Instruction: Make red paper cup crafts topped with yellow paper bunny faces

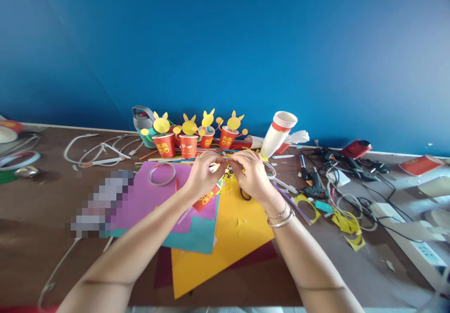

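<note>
My left hand (205, 172) and my right hand (250, 172) meet fingertip to fingertip above the coloured sheets. Both are closed in a pinch, and what they hold is too small and covered to make out. A whitish sliver shows by the left fingers. Below my left hand a red paper cup (204, 201) with yellow characters lies tilted, partly covered by the wrist. Yellow paper scraps (230, 187) are under my hands. Beside my right hand, black scissor handles (245, 194) show in part. A purple sheet (138, 196), a teal sheet (197, 238) and an orange-yellow sheet (232, 242) overlap beneath.
Several red cups (189, 147) with yellow animal heads stand along the wall. A leaning white cup stack (277, 134) is behind my right hand. A tape roll (162, 174) lies left. On the right are a glue gun (316, 189), cables and a power strip (409, 235).
</note>
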A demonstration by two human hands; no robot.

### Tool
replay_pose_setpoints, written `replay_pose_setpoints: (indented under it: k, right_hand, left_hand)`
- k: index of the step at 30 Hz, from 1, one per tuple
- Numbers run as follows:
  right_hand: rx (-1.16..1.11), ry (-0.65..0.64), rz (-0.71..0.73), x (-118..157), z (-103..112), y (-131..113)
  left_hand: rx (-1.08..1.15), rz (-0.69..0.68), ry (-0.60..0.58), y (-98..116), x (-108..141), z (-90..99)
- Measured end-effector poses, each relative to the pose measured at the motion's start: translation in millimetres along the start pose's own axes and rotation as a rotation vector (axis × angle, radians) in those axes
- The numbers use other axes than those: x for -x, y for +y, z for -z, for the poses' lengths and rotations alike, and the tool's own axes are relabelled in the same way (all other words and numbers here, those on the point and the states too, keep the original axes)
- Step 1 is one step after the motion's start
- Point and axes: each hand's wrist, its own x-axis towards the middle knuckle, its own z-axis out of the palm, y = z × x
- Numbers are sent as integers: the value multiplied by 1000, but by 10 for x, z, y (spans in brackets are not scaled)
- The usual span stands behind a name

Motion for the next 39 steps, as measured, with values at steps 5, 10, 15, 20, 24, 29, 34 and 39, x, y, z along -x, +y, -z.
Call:
replay_pose_setpoints:
  k: [5,10,15,20,24,29,34,39]
  right_hand:
    - [-20,20,-28,-9,13,-12]
    - [6,88,-150,-39,60,103]
    - [199,-113,-294,-25,111,296]
    - [6,-69,-104,-27,96,220]
    - [-113,28,41,-41,83,87]
    - [-122,61,164,-31,99,43]
    - [-199,82,13,-53,113,124]
    - [-255,83,-162,-74,68,274]
  left_hand:
    - [27,8,-18,12,0,8]
    - [205,159,-82,7,-23,50]
    - [527,434,-167,-23,-44,71]
    - [767,561,-171,-58,-53,42]
    - [879,632,-178,-48,-56,43]
    - [947,714,-267,-4,-68,89]
    - [385,517,-194,-146,-134,181]
    - [-233,403,-360,-369,-46,283]
